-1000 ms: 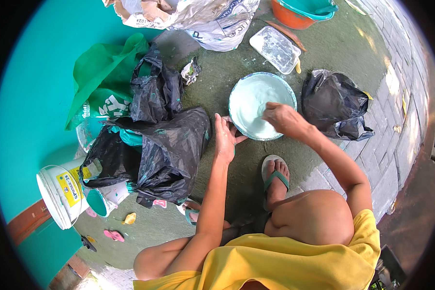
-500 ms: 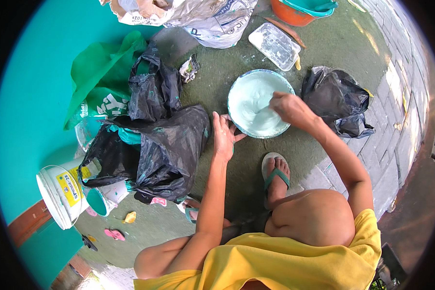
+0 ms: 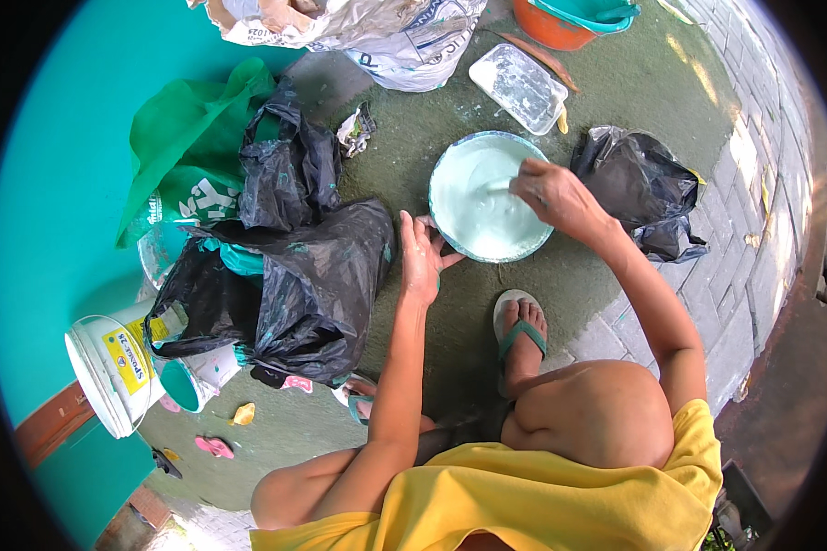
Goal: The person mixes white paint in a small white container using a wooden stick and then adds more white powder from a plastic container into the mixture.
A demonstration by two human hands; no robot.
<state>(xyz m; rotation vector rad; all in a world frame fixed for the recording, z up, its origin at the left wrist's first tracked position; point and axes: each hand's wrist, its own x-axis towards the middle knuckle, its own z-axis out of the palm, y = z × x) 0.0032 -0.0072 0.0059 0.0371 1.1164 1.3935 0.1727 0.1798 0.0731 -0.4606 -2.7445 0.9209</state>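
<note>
A round bowl [image 3: 439, 222] of pale mint, paint-like mixture [image 3: 476, 216] stands on the ground in front of me. My right hand [image 3: 556, 196] is closed over the bowl's right side, gripping a pale stirring tool [image 3: 497, 186] whose lower end is sunk in the mixture; its exact kind is hidden. Against the left side of the bowl, my left hand [image 3: 420, 262] rests with fingers stretched and apart, some of them tucked under the rim.
Black plastic bags [image 3: 326, 275] slump to the left, beside a white bucket [image 3: 110, 376]. Another black bag [image 3: 639, 179] lies right of the bowl. Beyond it are a smeared clear tray [image 3: 521, 87], a white sack [image 3: 413, 50] and an orange basin [image 3: 551, 26]. My sandalled foot [image 3: 522, 344] is close by.
My right hand has shifted slightly within its stirring motion, and more of the tool's pale shaft shows. The swirl in the mixture looks different. My left hand stays at the bowl's side.
</note>
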